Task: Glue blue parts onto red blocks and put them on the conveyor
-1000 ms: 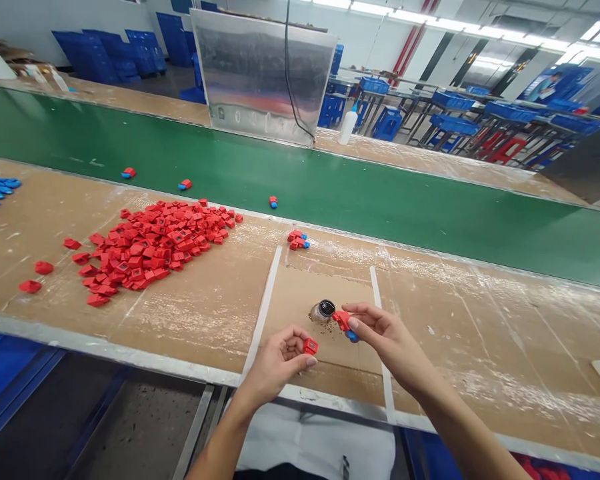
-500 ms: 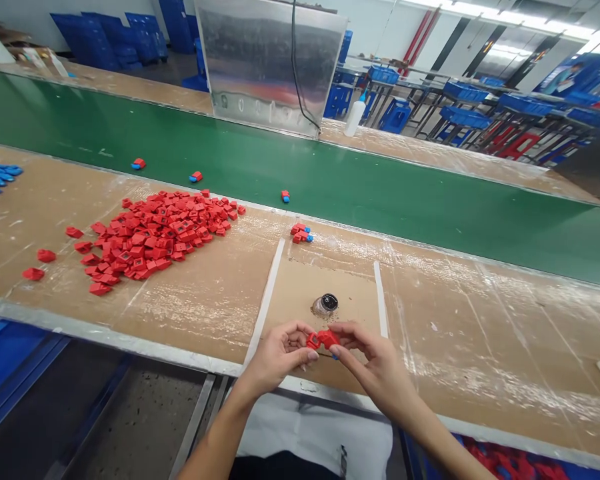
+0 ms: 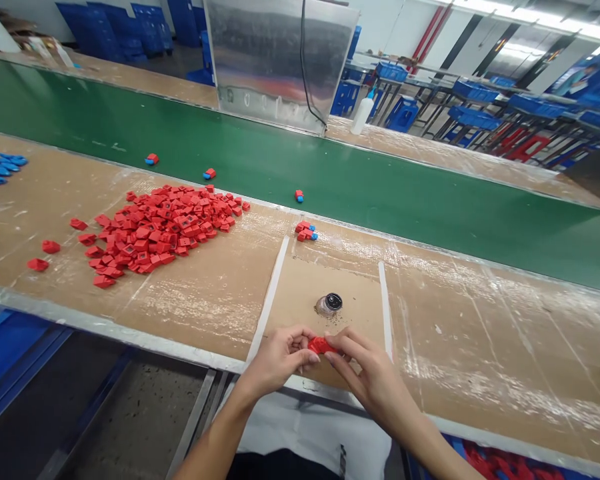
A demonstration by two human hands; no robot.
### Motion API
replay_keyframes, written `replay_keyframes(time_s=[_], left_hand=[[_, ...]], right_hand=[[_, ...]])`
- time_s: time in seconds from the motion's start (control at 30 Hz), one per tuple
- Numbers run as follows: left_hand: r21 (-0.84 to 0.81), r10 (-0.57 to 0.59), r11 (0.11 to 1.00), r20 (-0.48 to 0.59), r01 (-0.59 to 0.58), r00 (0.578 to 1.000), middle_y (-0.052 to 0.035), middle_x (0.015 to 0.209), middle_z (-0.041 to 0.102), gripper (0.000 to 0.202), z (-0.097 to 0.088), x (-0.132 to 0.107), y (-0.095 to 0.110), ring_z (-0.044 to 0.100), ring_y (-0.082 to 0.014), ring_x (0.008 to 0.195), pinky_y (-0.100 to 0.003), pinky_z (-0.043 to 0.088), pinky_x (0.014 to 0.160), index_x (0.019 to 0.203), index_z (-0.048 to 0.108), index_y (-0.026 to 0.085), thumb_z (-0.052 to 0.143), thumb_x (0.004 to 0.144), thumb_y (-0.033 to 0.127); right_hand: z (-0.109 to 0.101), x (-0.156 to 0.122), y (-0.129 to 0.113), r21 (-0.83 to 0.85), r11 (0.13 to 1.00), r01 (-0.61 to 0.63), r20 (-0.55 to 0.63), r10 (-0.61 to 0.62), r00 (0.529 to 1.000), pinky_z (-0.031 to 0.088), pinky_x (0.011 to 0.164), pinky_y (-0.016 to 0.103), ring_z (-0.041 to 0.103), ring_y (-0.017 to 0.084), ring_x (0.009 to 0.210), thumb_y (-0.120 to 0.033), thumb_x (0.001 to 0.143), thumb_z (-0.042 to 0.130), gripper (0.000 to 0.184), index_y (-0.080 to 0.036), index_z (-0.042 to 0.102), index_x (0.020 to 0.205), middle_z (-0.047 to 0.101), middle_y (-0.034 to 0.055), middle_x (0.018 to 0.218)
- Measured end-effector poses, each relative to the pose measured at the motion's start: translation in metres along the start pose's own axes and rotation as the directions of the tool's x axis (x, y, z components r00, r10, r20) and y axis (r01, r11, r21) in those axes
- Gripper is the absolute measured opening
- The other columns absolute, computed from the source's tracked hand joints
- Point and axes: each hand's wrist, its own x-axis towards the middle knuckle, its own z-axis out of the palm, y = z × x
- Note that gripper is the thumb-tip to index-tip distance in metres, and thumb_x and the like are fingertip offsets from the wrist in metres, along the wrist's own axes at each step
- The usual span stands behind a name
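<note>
Close to the table's front edge, my left hand (image 3: 286,359) pinches a small red plastic piece (image 3: 321,345) between thumb and fingers. My right hand (image 3: 363,365) grips a second red piece from the other side, and the two pieces meet between my fingertips. Fingers cover much of both, so the exact joint is hidden. Just beyond my hands stands a small clear jar with a black top (image 3: 330,304), dark specks around it. Farther off, a few red-and-blue pieces (image 3: 306,232) lie together near the belt.
A large heap of red pieces (image 3: 155,230) spreads over the table at left, with blue pieces (image 3: 0,168) beyond. Several red-and-blue pieces ride the green belt (image 3: 405,190). A white squeeze bottle (image 3: 363,113) stands behind it. At lower right is a bin of red parts (image 3: 500,463).
The two red pieces, held slightly apart and angled before, are now brought together in line. My right fingers have closed in further. Pieces on the belt have shifted a little to the right.
</note>
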Motion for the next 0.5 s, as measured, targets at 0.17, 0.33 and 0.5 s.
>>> replay_keyframes(time_s=[0.17,0.33,0.5], left_hand=[[0.104,-0.022,0.994,0.022,0.02,1.0,0.0027,0.059,0.057,0.014,0.0,0.0,0.0,0.052,-0.0108,0.052,-0.02,0.045,0.049,0.088,0.071,0.016,0.063,0.078,0.022],[0.134,-0.029,0.991,0.012,0.027,1.0,0.0025,0.06,0.058,0.015,0.0,0.001,0.002,0.054,-0.0112,0.053,-0.02,0.046,0.051,0.089,0.071,0.016,0.061,0.079,0.022],[0.057,-0.072,0.996,0.01,0.072,0.997,0.0013,0.065,0.061,0.018,0.0,0.004,0.003,0.055,-0.0117,0.056,-0.022,0.047,0.054,0.093,0.069,0.016,0.066,0.078,0.026]], right_hand=[[0.011,-0.005,0.009,0.032,0.999,-0.03,0.036,0.029,0.999,0.046,0.069,0.028,0.056,0.017,0.072,-0.023,0.1,0.043,0.019,-0.02,0.058,0.089,0.055,0.0031,0.082],[0.016,-0.007,0.013,0.1,0.995,-0.014,-0.019,0.016,1.0,0.048,0.073,0.028,0.059,0.018,0.078,-0.023,0.1,0.043,0.018,-0.021,0.056,0.088,0.059,0.0046,0.085],[0.012,-0.005,0.012,0.112,0.994,-0.013,-0.046,0.018,0.999,0.049,0.078,0.031,0.061,0.021,0.086,-0.025,0.1,0.044,0.016,-0.022,0.059,0.095,0.061,0.0073,0.091]])
